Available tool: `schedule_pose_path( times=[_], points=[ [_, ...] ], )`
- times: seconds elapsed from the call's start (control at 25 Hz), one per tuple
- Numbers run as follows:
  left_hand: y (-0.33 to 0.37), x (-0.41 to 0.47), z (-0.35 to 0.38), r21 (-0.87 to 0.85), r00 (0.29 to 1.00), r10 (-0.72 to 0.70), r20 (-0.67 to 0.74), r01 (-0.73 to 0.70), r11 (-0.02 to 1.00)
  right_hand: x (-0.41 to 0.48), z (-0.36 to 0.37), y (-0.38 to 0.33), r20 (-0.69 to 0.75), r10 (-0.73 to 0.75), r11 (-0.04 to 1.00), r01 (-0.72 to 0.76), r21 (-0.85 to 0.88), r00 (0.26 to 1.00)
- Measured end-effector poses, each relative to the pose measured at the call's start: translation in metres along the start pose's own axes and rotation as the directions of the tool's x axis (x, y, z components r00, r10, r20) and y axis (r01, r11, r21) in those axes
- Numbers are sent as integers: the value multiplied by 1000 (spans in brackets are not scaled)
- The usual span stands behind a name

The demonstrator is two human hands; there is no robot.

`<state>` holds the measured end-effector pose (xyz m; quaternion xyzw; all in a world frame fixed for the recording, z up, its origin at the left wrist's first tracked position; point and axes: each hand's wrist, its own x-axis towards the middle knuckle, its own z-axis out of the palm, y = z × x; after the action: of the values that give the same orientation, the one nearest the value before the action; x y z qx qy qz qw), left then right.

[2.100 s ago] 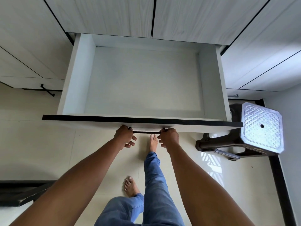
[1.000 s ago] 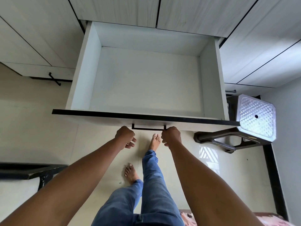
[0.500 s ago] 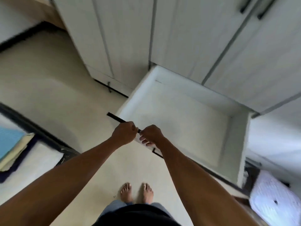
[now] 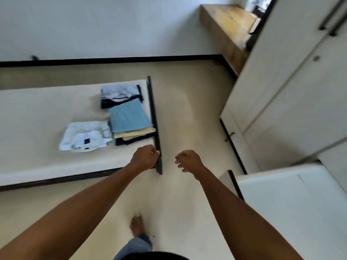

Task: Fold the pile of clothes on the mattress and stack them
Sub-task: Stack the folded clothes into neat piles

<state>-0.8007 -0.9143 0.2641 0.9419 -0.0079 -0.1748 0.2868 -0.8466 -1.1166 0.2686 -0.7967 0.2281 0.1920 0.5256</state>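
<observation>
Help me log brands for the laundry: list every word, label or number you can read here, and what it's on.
No text here can be read.
Two dark tags at the collar of the white shirt: too blurred to read.
Blue stack and grey stack: no lettering shows.

Soft cloth stack (image 4: 129, 119) on matt mattress (image 4: 37, 113); glossy floor (image 4: 187, 113)
</observation>
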Motion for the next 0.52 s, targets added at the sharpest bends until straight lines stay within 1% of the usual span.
schedule_pose_path(
  times=[0.12, 0.28, 0.36, 0.52],
  points=[
    [-78, 23, -39, -106, 988, -153, -4, 151, 983, 44, 59, -39, 65, -17, 993, 24, -117, 998],
    [-164, 63, -86, -144, 973, -229, 26, 230, 962, 96, 129, -93, 134, -44, 958, 80, -274, 990],
    [-191, 82, -102, -177, 966, -255, 39, 258, 950, 117, 151, -109, 144, -41, 951, 82, -297, 989],
    [-236, 117, -130, -235, 933, -353, 69, 360, 903, 169, 191, -138, 230, -13, 909, 107, -402, 973]
  ],
)
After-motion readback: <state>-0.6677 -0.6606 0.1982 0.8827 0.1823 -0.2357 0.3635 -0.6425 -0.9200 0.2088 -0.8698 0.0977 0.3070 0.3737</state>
